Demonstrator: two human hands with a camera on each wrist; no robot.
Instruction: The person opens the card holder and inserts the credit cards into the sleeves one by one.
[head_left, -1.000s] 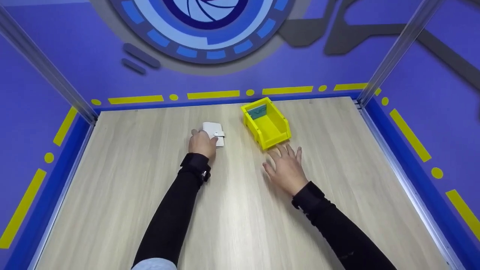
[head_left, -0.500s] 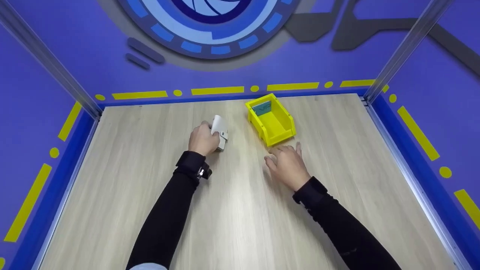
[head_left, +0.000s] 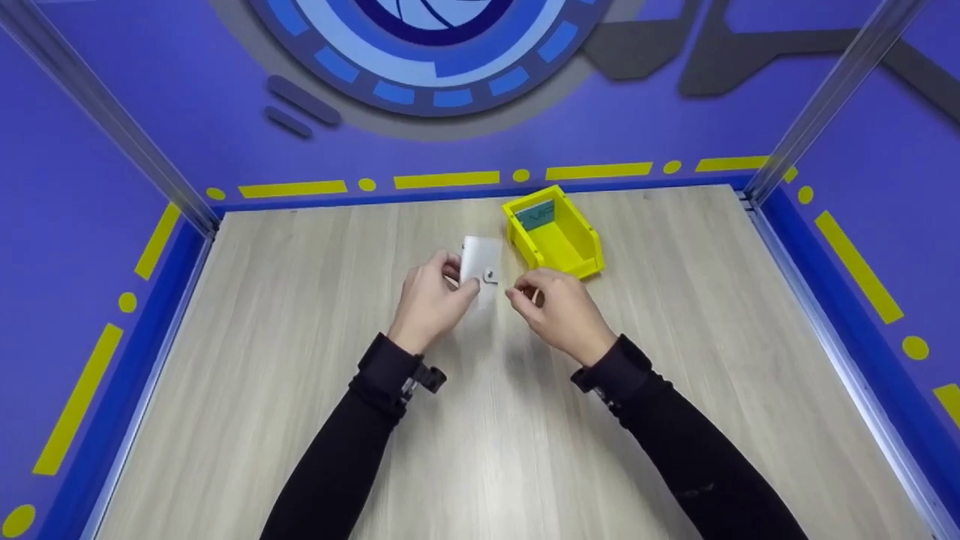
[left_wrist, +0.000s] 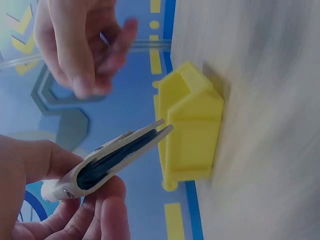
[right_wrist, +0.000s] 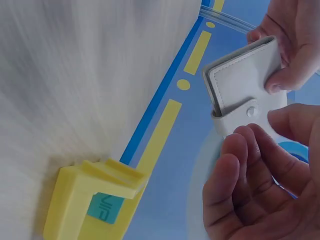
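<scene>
A white snap-strap card wallet (head_left: 480,255) is held up off the table by my left hand (head_left: 431,304), pinched between thumb and fingers at its left edge. From the left wrist, the wallet (left_wrist: 122,156) shows edge-on with dark sleeves inside. On the right wrist view its strap with a round metal snap (right_wrist: 252,111) lies across the front, fastened. My right hand (head_left: 562,311) hovers just right of the wallet, fingers loosely bent with nothing in them. Its fingertips (right_wrist: 245,137) overlap the strap in that view, but a gap shows from the head.
A yellow plastic bin (head_left: 559,241) stands on the wooden table (head_left: 315,375), right behind my right hand. Inside it, a teal card marked VIP (head_left: 535,215) leans at the back. Blue printed panels (head_left: 420,165) enclose the table on the far side and both sides.
My left hand has picked the wallet up off the table, stood it upright and carried it right. The right hand has shifted slightly toward it, its fingers bending more.
</scene>
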